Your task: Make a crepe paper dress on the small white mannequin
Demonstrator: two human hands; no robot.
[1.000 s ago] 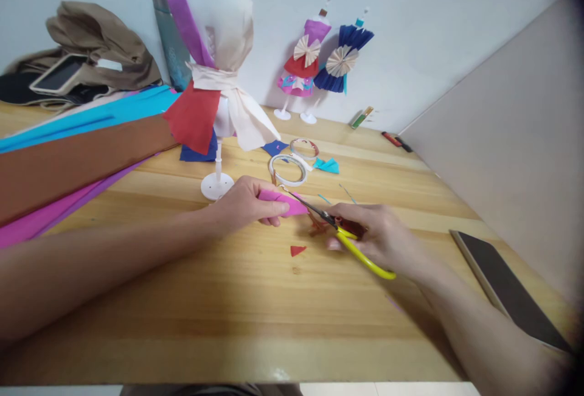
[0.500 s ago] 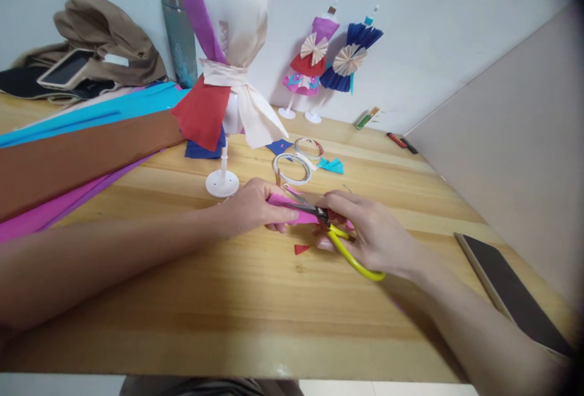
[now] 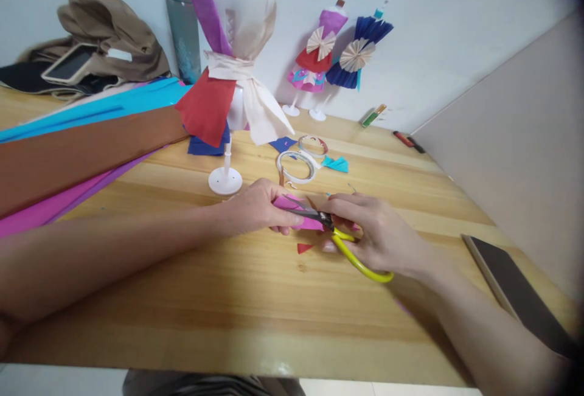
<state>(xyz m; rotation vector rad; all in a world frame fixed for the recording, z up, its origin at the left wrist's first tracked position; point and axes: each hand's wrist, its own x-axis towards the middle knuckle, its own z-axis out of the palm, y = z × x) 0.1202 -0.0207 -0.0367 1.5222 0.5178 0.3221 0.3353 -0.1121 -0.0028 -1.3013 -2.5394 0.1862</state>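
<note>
My left hand (image 3: 267,206) pinches a folded piece of pink crepe paper (image 3: 311,224) between thumb and fingers. My right hand (image 3: 371,232) is closed around yellow-handled scissors (image 3: 360,265), whose dark blades lie across the pink paper, pointing at my left thumb. The blades look parted, and part of the paper lies hidden behind them. A small red scrap (image 3: 304,248) rests on the table just below the blades. Beyond my left hand stands a small white dress form (image 3: 225,180) wearing a purple strap, cream wrap and red flap.
Behind my hands lie tape rolls (image 3: 296,166), a turquoise scrap (image 3: 336,164) and a blue scrap (image 3: 283,144). Long crepe sheets (image 3: 91,148) cover the left. Two dressed mini forms (image 3: 319,43) stand by the wall near a bottle (image 3: 181,37). A dark flat case (image 3: 520,289) lies right.
The view has shifted slightly, so most things sit a little further right. The scissor blades appear a bit wider apart over the pink paper; both hands keep their grips.
</note>
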